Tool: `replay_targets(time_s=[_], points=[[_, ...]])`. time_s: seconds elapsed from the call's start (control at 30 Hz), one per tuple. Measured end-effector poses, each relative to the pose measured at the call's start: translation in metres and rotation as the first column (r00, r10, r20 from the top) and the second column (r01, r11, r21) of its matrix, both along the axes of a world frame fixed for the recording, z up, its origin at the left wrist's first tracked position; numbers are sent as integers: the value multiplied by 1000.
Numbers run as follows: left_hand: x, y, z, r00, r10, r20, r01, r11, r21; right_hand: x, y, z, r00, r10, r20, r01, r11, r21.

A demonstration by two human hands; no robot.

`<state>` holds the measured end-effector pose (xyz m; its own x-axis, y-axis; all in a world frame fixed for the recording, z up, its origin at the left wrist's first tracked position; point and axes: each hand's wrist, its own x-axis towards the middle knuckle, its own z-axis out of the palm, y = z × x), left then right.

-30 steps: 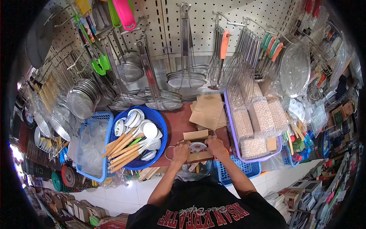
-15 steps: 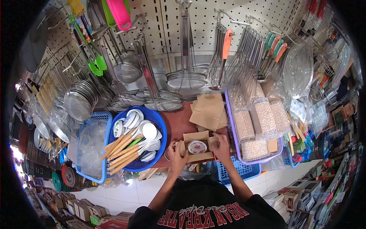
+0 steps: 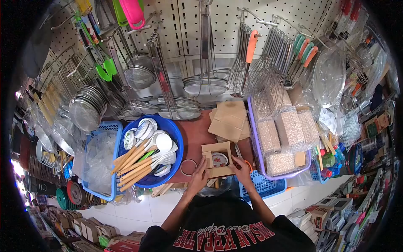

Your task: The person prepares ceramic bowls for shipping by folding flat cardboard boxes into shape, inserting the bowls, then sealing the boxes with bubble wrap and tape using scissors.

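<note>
A small open cardboard box (image 3: 219,172) stands at the front edge of the red-brown surface, its flaps raised. Inside it lies a round white item with a floral pattern (image 3: 219,159). My left hand (image 3: 199,178) is at the box's left side, its fingers on the cardboard. My right hand (image 3: 242,169) holds the right side with fingers and thumb. A roll of tape (image 3: 188,167) lies left of the box. Scissors with orange handles (image 3: 238,151) lie just behind my right hand, partly hidden by it.
Flat cardboard pieces (image 3: 228,119) lie behind the box. On the left are a blue basin (image 3: 179,147) of wooden-handled utensils and a blue basket (image 3: 116,168). A purple basket (image 3: 255,147) of bubble-wrapped packs stands right. Strainers (image 3: 205,86) and whisks hang behind.
My left hand has shifted slightly right along the box, uncovering the tape roll. The box's left flap is folded further inward over the round item. The scissors show more behind my right hand.
</note>
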<state>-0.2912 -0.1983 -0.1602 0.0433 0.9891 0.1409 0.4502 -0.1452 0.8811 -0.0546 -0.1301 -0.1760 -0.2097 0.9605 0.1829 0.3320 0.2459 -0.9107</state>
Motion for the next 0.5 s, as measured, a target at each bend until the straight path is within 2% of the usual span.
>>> replay_targets(time_s=[0.13, 0.2, 0.33, 0.43, 0.5], points=[[0, -1, 19, 994, -40, -105, 44, 998, 35, 7, 4, -3, 997, 78, 18, -78, 997, -31], [-4, 0, 8, 987, -47, -153, 55, 997, 48, 8, 6, 0, 992, 123, 29, -123, 992, -29], [-10, 4, -13, 964, -5, -266, 34, 994, 101, 9, 4, 3, 988, 127, -89, -145, 963, -228], [-7, 6, -16, 976, 51, -210, -30, 994, 103, 14, 6, -5, 983, 149, -106, -173, 947, -270], [-7, 9, -14, 989, 61, -132, -59, 998, 21, 14, 5, -3, 980, 140, -139, -175, 944, -280]])
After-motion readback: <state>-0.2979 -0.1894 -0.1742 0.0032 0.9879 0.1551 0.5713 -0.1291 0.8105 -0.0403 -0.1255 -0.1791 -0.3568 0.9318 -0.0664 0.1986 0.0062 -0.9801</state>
